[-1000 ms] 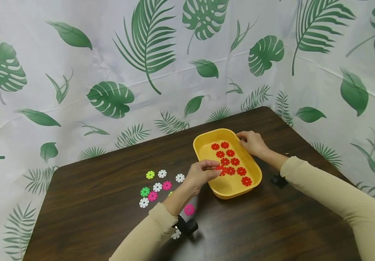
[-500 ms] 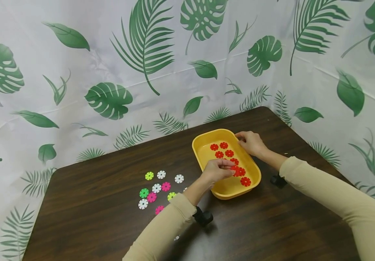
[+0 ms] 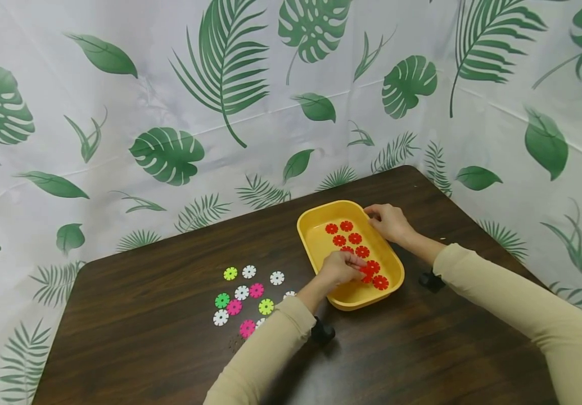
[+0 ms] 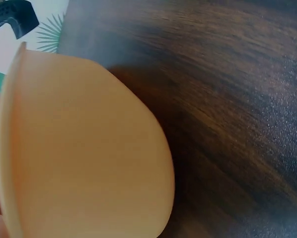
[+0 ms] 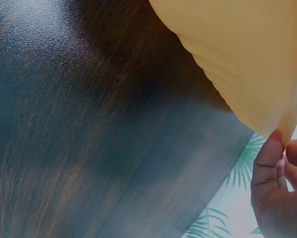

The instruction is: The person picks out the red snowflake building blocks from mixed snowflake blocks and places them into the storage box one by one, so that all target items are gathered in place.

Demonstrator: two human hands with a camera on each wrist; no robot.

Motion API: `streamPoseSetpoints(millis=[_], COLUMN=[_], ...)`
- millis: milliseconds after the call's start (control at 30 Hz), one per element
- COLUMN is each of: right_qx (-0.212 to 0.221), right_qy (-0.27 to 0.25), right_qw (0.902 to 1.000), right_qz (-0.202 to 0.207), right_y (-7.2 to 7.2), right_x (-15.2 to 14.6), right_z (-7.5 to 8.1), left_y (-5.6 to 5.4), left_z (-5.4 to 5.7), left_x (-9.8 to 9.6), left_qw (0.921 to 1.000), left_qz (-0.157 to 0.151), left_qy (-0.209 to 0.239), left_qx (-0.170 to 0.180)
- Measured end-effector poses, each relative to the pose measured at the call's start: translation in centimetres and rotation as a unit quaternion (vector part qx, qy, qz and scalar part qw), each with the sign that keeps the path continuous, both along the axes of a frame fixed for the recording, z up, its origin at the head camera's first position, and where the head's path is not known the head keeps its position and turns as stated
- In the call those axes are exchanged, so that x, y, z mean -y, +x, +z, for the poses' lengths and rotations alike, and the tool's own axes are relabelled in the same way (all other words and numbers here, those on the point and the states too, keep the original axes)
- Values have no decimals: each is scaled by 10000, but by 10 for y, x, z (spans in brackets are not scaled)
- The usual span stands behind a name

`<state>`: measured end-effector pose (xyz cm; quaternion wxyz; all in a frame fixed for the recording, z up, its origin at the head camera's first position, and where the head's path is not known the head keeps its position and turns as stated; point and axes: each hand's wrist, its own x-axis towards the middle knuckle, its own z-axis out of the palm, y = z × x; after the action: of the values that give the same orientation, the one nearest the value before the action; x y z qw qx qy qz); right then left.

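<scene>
In the head view, a yellow tray (image 3: 345, 293) stands on the table with several red notched plastic discs (image 3: 355, 238) spread over its floor. My left hand (image 3: 338, 269) reaches over the near-left rim and pinches a red disc (image 3: 366, 275) low in the tray, close to other red discs. At the far-right rim, my right hand (image 3: 392, 223) grips the tray. The right wrist view shows the right hand (image 5: 275, 193) with thumb and fingers on the rim. The tray's outer wall (image 4: 89, 144) hides most of the left hand in the left wrist view.
Loose notched discs lie left of the tray: white (image 3: 277, 278), pink (image 3: 257, 290), yellow-green (image 3: 266, 306) and green (image 3: 222, 300). The left sleeve (image 3: 270, 349) partly covers some. A dark wooden table (image 3: 134, 326) meets a leaf-print cloth (image 3: 118, 112) at its far edges.
My left hand has carried the red disc rightward over the tray and then lowered it among the others. The right hand keeps its grip on the rim.
</scene>
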<state>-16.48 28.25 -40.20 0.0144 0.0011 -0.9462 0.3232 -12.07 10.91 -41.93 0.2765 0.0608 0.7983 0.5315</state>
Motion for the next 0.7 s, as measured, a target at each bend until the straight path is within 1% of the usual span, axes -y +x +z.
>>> streamPoseSetpoints(millis=[133, 333, 700], right_qx=[24, 1, 39], right_qy=[-19, -22, -6], right_qw=[10000, 10000, 10000], right_qz=[-22, -1, -51], right_y=[-1, -1, 0], right_x=[0, 0, 1], right_z=[-2, -2, -1], left_y=[2, 4, 5], left_z=[-4, -7, -12], left_x=[-4, -7, -10], left_qw=[9998, 9985, 9948], left_qz=[101, 194, 65], left_qy=[-183, -432, -749], left_qx=[-64, -272, -687])
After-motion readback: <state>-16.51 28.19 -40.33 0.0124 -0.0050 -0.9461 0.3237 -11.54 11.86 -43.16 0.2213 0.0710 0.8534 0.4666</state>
